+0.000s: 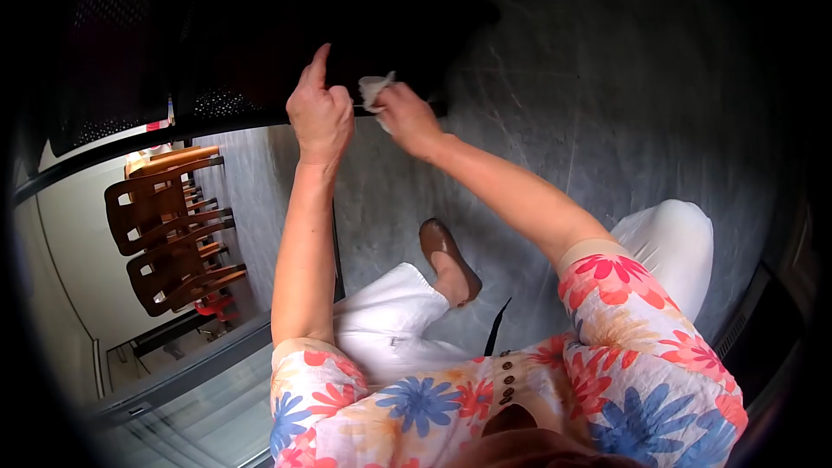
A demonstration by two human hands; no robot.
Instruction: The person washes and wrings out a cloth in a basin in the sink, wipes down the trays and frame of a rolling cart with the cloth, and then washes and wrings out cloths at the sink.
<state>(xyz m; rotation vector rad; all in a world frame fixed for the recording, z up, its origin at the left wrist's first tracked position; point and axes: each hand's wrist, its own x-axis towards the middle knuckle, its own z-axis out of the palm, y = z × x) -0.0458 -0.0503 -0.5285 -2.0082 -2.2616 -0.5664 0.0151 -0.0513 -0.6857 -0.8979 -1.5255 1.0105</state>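
My left hand (pixel 321 120) is curled at the edge of a dark panel, by a long black bar (pixel 173 138). One digit points up and the other fingers are folded; the bar passes behind the hand, and its exact hold there is hidden. Just to the right, my right hand (pixel 407 119) pinches a crumpled white cloth or tissue (pixel 374 89) close against the same dark edge. Its fingertips are partly covered by the cloth and slightly blurred. What lies above the edge is mostly too dark to make out, though perforated mesh (pixel 225 104) shows at the left.
Grey marbled floor (pixel 537 147) spreads below and to the right, with my brown shoe (pixel 449 260) on it. Wooden chairs (pixel 169 269) appear sideways at the left. A glass panel with a dark frame (pixel 191 377) is at lower left, and a dark vented object (pixel 754 321) at right.
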